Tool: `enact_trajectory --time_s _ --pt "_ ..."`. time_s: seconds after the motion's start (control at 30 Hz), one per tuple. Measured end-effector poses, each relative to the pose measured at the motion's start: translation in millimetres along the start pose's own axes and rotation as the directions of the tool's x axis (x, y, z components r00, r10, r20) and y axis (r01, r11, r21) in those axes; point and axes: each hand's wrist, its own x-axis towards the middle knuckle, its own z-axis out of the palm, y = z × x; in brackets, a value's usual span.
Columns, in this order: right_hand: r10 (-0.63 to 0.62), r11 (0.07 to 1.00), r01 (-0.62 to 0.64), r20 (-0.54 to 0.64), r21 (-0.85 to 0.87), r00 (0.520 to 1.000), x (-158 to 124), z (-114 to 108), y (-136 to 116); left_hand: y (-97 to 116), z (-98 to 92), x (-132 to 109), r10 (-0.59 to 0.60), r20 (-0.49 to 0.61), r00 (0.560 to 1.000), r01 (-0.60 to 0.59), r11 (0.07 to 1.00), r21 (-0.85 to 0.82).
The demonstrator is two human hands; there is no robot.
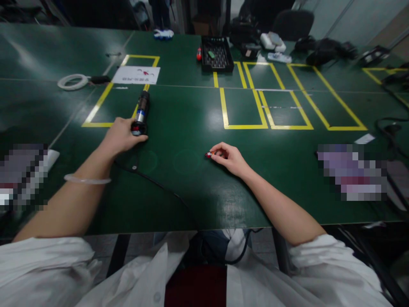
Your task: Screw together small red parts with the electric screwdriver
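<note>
On the left side of the green table [191, 192], my left hand [122, 135] is closed round the near end of a dark cylindrical tool [140, 111] with a silver and blue band. The tool lies with its far end toward a white printed sheet [136, 75]. A black cable runs from near my left hand toward the table's front edge. Right of the centre, my right hand [230, 158] pinches a small red and black piece [209, 154] just above or on the tabletop; I cannot tell whether it touches.
Yellow tape rectangles mark the table. A black tray [217, 54] stands at the back beside a red object [199, 54]. A white coil [73, 82] lies at the left. Blurred devices are at both sides, and black gear [329, 51] sits at the back right.
</note>
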Motion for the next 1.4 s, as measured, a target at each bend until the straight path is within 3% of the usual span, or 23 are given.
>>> enact_trajectory --time_s 0.1,0.3,0.43,0.57,0.73,1.03,1.4 --pt "-0.010 1.000 0.010 -0.008 0.022 1.000 -0.1 0.7 -0.2 47.8 4.9 -9.9 -0.017 0.043 0.999 0.012 0.995 0.097" --pt "-0.080 0.997 0.080 -0.040 -0.001 0.996 -0.1 1.2 0.6 131.7 13.8 -29.1 0.058 0.087 0.995 -0.059 0.998 0.016" --pt "-0.130 0.987 0.125 -0.049 -0.106 0.990 -0.3 -0.2 3.3 175.2 19.1 -42.0 0.121 0.097 0.988 -0.122 0.993 -0.005" --pt "-0.190 0.962 0.176 -0.048 -0.211 0.981 -1.0 -1.3 5.4 204.3 24.5 -52.1 0.181 0.074 0.981 -0.179 0.983 -0.042" --pt "-0.257 0.906 0.244 0.007 -0.346 0.966 -2.6 -1.0 3.0 219.1 26.9 -60.3 0.235 0.096 0.967 -0.229 0.971 -0.067" --pt "-0.267 0.874 0.251 0.020 -0.415 0.963 -4.3 -1.3 1.5 220.2 28.7 -64.3 0.248 0.073 0.966 -0.241 0.966 -0.090" --pt "-0.282 0.870 0.255 -0.002 -0.422 0.959 -8.6 -0.8 -7.0 231.2 30.3 -65.4 0.194 0.069 0.979 -0.199 0.977 0.082"
